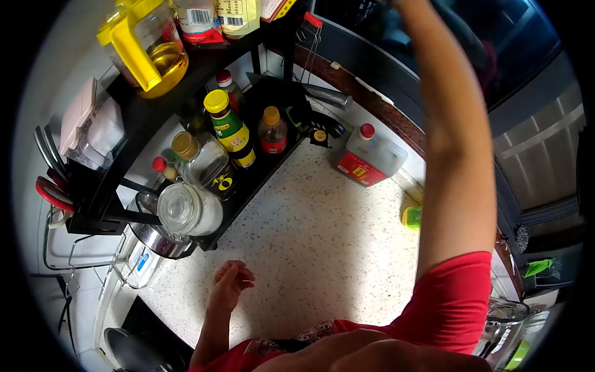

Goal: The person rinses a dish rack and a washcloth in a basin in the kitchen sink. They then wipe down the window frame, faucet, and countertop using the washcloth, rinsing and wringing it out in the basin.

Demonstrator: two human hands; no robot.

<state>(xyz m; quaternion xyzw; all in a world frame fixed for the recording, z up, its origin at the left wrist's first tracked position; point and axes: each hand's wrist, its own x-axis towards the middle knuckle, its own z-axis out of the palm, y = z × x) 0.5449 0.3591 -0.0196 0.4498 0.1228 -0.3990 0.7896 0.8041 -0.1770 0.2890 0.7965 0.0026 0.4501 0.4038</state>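
Observation:
Over the speckled white countertop, my left hand hovers with its fingers loosely bent and a little apart, and I see nothing in it. The glass jar with a clear lid, on the black rack's lower shelf, is the nearest object to it. My right arm stretches up past the window to the top edge of the view. The right hand itself is cut off there, so what it holds or touches is hidden.
A black rack on the left bears several bottles and an oil jug with a yellow handle. A red-capped jug stands by the window wall, near a green-yellow container. A dark pan sits at lower left.

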